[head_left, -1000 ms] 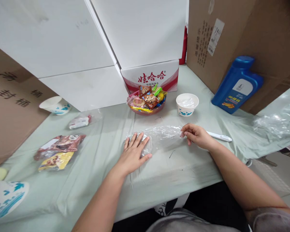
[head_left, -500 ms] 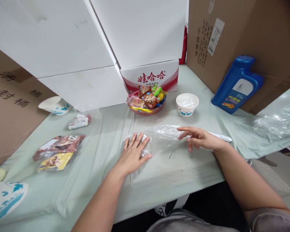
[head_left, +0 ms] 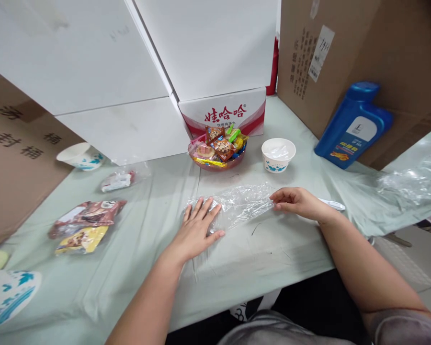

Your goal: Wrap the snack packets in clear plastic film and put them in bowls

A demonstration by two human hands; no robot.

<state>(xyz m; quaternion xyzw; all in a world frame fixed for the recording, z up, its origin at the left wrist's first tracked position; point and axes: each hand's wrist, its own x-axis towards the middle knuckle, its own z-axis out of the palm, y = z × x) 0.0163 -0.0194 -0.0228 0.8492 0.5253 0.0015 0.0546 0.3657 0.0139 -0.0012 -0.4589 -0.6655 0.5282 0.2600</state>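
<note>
A crinkled clear plastic bag [head_left: 242, 206] lies stretched across the covered table between my two hands. My left hand [head_left: 197, 227] rests flat on its left end with the fingers spread. At the other end, my right hand [head_left: 294, 202] pinches the bag's edge between thumb and fingertips. A white stick-like thing [head_left: 333, 204] lies partly hidden behind my right wrist. Beyond the bag stand a bowl of wrapped snacks [head_left: 218, 165] and a white paper bowl [head_left: 278, 155] with clear plastic inside it.
Snack packets [head_left: 82, 242] and a small clear packet [head_left: 118, 181] lie on the left, near paper bowls [head_left: 81, 155]. A blue bottle [head_left: 355, 127] leans against the cardboard box [head_left: 319, 52] on the right. White boxes [head_left: 215, 43] wall off the back.
My right hand has closed its fingers on the bag's right end, where they were loosely apart before. The bag now lies more spread out. My left hand has stayed put.
</note>
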